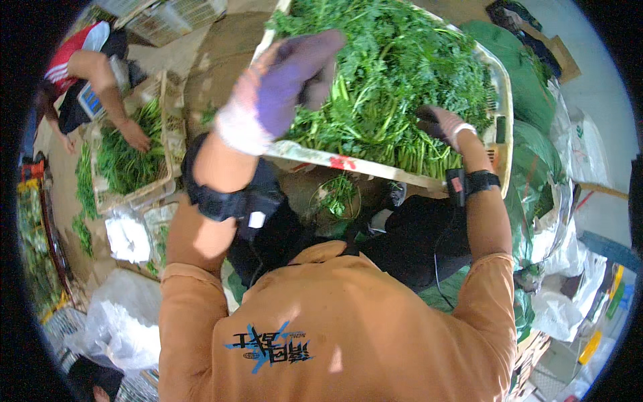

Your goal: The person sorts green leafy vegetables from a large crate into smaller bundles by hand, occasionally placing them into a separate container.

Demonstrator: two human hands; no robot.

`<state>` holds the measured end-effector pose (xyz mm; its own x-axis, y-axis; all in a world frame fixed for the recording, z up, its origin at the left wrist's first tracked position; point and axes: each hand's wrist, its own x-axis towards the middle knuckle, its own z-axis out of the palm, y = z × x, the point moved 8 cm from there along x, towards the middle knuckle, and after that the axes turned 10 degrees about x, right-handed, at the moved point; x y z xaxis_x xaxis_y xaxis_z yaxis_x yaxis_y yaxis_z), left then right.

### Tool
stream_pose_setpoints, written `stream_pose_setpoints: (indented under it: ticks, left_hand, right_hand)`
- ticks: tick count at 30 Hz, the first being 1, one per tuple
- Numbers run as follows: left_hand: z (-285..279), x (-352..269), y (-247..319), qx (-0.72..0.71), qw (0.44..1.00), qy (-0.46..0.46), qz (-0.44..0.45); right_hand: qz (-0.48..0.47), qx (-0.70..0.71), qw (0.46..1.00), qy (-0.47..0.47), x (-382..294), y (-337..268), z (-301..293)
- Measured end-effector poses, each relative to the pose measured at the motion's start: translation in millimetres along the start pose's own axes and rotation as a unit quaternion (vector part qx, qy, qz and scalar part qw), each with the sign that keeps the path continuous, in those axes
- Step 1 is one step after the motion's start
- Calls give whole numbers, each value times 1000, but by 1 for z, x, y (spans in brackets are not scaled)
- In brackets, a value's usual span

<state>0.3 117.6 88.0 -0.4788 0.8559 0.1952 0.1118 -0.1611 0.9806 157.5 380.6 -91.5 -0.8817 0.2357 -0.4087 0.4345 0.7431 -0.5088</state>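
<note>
Before me stands a pale plastic crate [369,169] heaped with leafy green vegetables [387,65], their cut stems bunched along the near side. My left hand [281,95], in a purple and white glove, is raised over the crate's left edge. It is blurred, with the thumb apart from the fingers and nothing visible between them. Over the right part of the greens is my right hand [444,125], also gloved. Its fingertips are at the leaves, and whether they grip any is hidden. Each wrist wears a black strap.
At the left, another person's hand [134,135] reaches into a smaller crate [163,108] of greens. Loose greens [85,186] lie on the floor there. Green sacks [532,145] crowd the right side. A ringed bundle of greens [339,196] is below the crate, between my legs.
</note>
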Motion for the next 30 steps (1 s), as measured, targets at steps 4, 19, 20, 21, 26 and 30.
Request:
stream_pose_setpoints:
  ticks: [4, 19, 20, 21, 26, 30]
  left_hand:
    - [37, 30, -90, -161, 975, 76, -135]
    - [4, 31, -84, -99, 982, 106, -125]
    - [10, 30, -85, -76, 987, 77, -118]
    - [20, 31, -84, -57, 991, 47, -113]
    - [76, 19, -69, -6, 993, -86, -85]
    - [106, 6, -76, -95, 972, -147, -158]
  right_hand:
    - [29, -114, 982, -149, 12, -15, 45]
    - [-25, 434, 898, 59, -47, -93, -59]
    - [-31, 462, 883, 77, -49, -99, -57]
    - [-32, 488, 867, 94, -53, -102, -54]
    - [-25, 492, 867, 79, -67, -119, -25]
    - [-113, 508, 854, 10, -77, -158, -2]
